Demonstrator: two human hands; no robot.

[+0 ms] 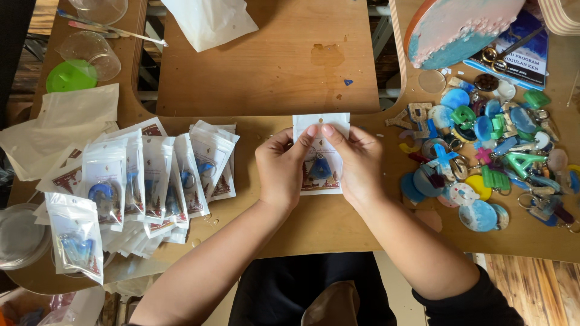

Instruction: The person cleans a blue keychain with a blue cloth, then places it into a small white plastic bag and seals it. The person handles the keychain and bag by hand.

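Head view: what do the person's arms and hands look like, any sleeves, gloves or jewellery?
Both hands are bare: no gloves, rings or watch show on the left hand or the right hand. The forearms are uncovered. A dark sleeve, pushed up near the elbow, shows on the right arm; the left arm leaves the picture before any sleeve appears. Nails look short and unpainted.

Bright, even daylight (soft shadows only); sharp focus, edges slightly bowed.

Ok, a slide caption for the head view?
Both hands, left hand and right hand, press a small packet holding a blue keychain.
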